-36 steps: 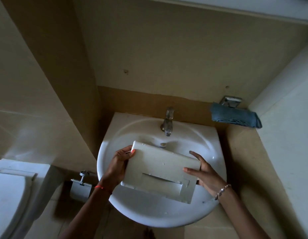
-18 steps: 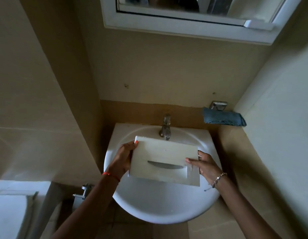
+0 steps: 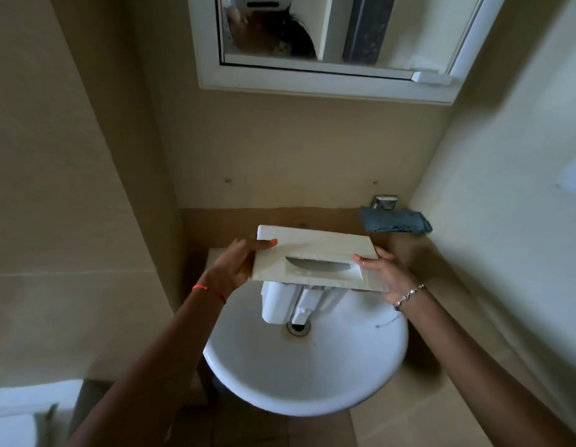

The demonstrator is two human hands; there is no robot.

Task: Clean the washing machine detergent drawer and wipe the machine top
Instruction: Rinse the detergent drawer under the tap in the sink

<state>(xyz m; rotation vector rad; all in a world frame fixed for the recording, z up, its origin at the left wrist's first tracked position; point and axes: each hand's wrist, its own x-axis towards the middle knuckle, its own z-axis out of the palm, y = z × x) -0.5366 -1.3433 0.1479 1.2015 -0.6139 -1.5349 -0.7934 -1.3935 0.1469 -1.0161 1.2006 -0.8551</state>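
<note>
The white round basin (image 3: 312, 382) sat in the corner, its metal drain (image 3: 298, 327) at the bottom and a thin dark mark (image 3: 381, 324) on the right inner slope. The lower end of the detergent drawer (image 3: 312, 250) hung close over the drain; I couldn't tell whether it touched. Behind the rim, a blue cloth (image 3: 394, 222) lay on a metal holder (image 3: 385, 201).

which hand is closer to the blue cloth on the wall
Right. The right hand grips the detergent drawer's right end, just below the blue cloth; the left hand holds the drawer's left end, farther away.
</note>
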